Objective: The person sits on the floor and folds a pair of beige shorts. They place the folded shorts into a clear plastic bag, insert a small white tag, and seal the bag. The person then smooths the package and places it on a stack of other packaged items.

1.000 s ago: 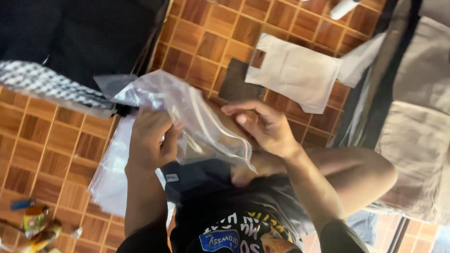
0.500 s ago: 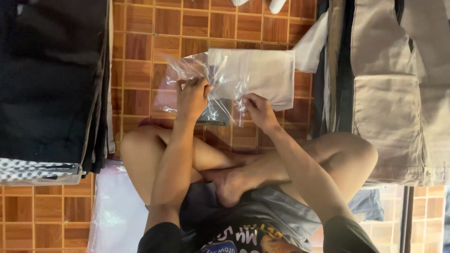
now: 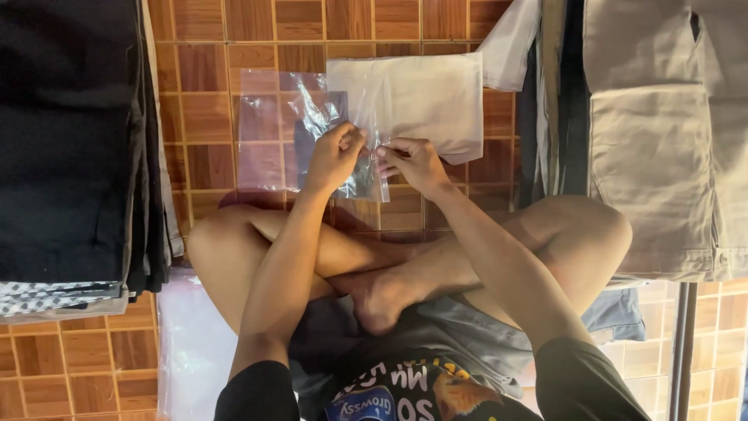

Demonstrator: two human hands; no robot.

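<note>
Clear plastic bag [image 3: 343, 148] is pinched between left hand [image 3: 333, 158] and right hand [image 3: 414, 164], both arms outstretched.

Glossy clear plastic bag [image 3: 327, 132]; matt beige cloth [image 3: 413, 97], seemingly cotton; shiny tiled floor [image 3: 202, 109].

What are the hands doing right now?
Left hand: closed, pinching the clear crinkly plastic bag.
Right hand: closed, pinching the same bag's edge.
</note>
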